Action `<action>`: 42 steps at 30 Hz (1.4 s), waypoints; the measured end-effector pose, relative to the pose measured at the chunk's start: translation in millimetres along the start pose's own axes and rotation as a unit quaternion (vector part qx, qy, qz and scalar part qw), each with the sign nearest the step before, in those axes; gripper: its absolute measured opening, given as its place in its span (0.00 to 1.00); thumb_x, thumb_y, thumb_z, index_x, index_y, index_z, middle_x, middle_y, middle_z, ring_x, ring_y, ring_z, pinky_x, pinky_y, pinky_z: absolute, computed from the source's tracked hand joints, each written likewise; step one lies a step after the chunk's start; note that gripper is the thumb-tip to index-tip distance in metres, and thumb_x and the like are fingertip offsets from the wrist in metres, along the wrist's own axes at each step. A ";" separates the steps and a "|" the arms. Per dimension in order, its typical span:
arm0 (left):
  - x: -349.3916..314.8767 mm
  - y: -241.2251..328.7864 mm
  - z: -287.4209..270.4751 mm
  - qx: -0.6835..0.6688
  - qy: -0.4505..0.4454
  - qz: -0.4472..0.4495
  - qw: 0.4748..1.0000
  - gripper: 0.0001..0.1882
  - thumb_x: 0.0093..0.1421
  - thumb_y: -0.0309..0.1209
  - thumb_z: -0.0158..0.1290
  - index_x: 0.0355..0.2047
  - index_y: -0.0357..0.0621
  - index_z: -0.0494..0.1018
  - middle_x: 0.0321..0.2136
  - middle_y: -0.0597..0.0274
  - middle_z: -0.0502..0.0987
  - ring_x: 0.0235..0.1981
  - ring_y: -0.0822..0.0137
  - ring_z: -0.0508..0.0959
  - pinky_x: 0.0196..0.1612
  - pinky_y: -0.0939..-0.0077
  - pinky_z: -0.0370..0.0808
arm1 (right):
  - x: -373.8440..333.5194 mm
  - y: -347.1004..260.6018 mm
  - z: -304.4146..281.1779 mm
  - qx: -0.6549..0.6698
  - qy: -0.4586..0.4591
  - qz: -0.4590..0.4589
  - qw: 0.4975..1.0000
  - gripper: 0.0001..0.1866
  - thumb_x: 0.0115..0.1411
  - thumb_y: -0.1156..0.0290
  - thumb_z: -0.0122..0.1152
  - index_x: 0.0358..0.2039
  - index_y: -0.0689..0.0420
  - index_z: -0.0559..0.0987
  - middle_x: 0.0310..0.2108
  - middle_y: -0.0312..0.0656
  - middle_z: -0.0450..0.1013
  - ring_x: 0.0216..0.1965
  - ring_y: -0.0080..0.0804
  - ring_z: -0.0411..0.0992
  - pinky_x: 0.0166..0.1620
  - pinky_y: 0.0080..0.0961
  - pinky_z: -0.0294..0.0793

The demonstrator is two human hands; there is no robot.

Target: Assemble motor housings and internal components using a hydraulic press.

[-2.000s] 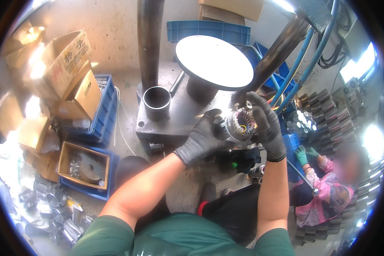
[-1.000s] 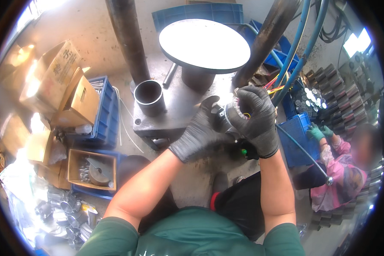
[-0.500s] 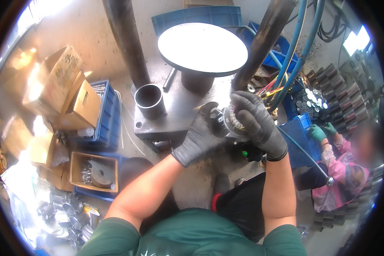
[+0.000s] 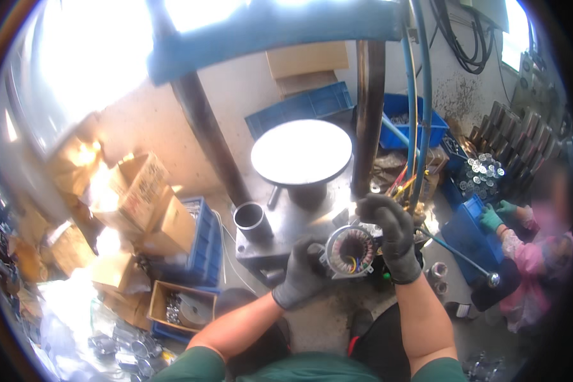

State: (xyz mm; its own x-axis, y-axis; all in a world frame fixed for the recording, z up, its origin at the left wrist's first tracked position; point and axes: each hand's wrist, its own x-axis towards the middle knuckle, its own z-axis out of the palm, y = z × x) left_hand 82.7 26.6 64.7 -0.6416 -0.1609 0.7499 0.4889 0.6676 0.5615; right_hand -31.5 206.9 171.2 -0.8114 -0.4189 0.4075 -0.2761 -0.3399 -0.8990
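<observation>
In the head view, monitored from my remote station, I locate a round silver metal ring lined with reddish-brown wire coils (image 4: 350,251) just below and right of the frame's centre. Its open bore faces up toward the camera; yellow and blue leads show at the bore's lower edge.

My left grip, a dark grey gloved hand (image 4: 302,274), is closed on the ring's left side. Thumb and fingers stay at the outer rim, which I judge keeps the coils clear of pressure. My right grip, a matching gloved hand (image 4: 391,232), stands at the ring's upper right, fingers apart and half curled, with nothing visible inside it. I cannot tell whether it touches the rim. The ring is held in the air in front of the thick grey metal desk (image 4: 293,239), probably so that its inside can be seen.

On the desk, a white-topped round disc (image 4: 302,149) rests on a dark cylindrical pedestal (image 4: 309,196), apparently for raised support. A short, open steel tube (image 4: 261,232) stands upright at the desk's left corner, well apart from both grips.
</observation>
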 end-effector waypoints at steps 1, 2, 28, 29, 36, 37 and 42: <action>11.9 21.0 -9.6 0.040 0.012 0.004 0.999 0.58 0.37 0.39 0.84 0.60 0.43 0.54 0.48 0.55 0.72 0.45 0.61 0.79 0.52 0.63 0.77 | -1.3 0.9 -6.3 0.040 0.028 -0.065 0.997 0.18 0.71 0.66 0.54 0.52 0.66 0.81 0.44 0.45 0.83 0.47 0.32 0.80 0.55 0.31 0.78; 18.8 19.0 -14.4 0.041 0.043 0.019 0.998 0.58 0.37 0.39 0.84 0.60 0.44 0.54 0.49 0.55 0.71 0.47 0.61 0.78 0.53 0.63 0.77 | -0.8 -0.8 -11.7 0.045 0.060 -0.073 0.995 0.21 0.72 0.60 0.54 0.53 0.65 0.79 0.44 0.46 0.82 0.48 0.33 0.80 0.54 0.32 0.78; 269.3 -50.3 -69.4 -0.054 0.117 -0.240 0.962 0.54 0.51 0.38 0.76 0.66 0.34 0.52 0.54 0.43 0.74 0.57 0.54 0.77 0.59 0.64 0.78 | -3.4 59.1 -9.2 -0.401 -0.339 -0.085 0.847 0.19 0.63 0.65 0.61 0.50 0.62 0.81 0.45 0.58 0.79 0.49 0.56 0.78 0.53 0.45 0.77; 267.2 -49.5 -72.6 -0.050 0.125 -0.250 0.959 0.54 0.51 0.38 0.76 0.66 0.34 0.52 0.54 0.43 0.74 0.57 0.54 0.77 0.59 0.64 0.78 | -2.5 50.4 -13.7 -0.368 -0.357 -0.061 0.856 0.18 0.63 0.66 0.61 0.49 0.63 0.81 0.44 0.58 0.79 0.47 0.56 0.78 0.52 0.45 0.77; 160.7 -61.4 -133.0 0.043 0.180 -0.162 0.969 0.57 0.53 0.45 0.74 0.73 0.42 0.51 0.61 0.42 0.66 0.61 0.54 0.71 0.59 0.62 0.76 | -7.5 24.0 -21.3 -0.314 -0.405 0.061 0.857 0.15 0.62 0.68 0.62 0.45 0.64 0.82 0.36 0.56 0.80 0.41 0.51 0.82 0.48 0.45 0.79; 128.6 -79.3 -141.1 0.052 0.192 -0.142 0.970 0.57 0.52 0.44 0.75 0.73 0.42 0.51 0.62 0.43 0.66 0.62 0.53 0.70 0.59 0.62 0.76 | -6.8 20.6 -20.5 -0.305 -0.412 0.104 0.853 0.14 0.63 0.68 0.62 0.46 0.63 0.82 0.36 0.55 0.80 0.41 0.50 0.82 0.47 0.44 0.79; 14.1 -132.6 -131.4 0.176 0.132 -0.246 0.944 0.65 0.47 0.43 0.79 0.75 0.45 0.47 0.64 0.44 0.66 0.61 0.52 0.70 0.64 0.53 0.71 | -6.0 31.3 -23.9 -0.342 -0.433 0.107 0.827 0.16 0.64 0.69 0.61 0.49 0.64 0.82 0.38 0.53 0.82 0.40 0.48 0.83 0.48 0.41 0.80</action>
State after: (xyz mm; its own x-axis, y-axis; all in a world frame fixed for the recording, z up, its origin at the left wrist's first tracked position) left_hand 86.6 -159.8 46.8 -0.5476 -0.6588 0.5159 -0.0857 0.6575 0.7486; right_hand -47.6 218.9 136.7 -0.2876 -0.9546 -0.0780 -0.6410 0.2523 -0.7249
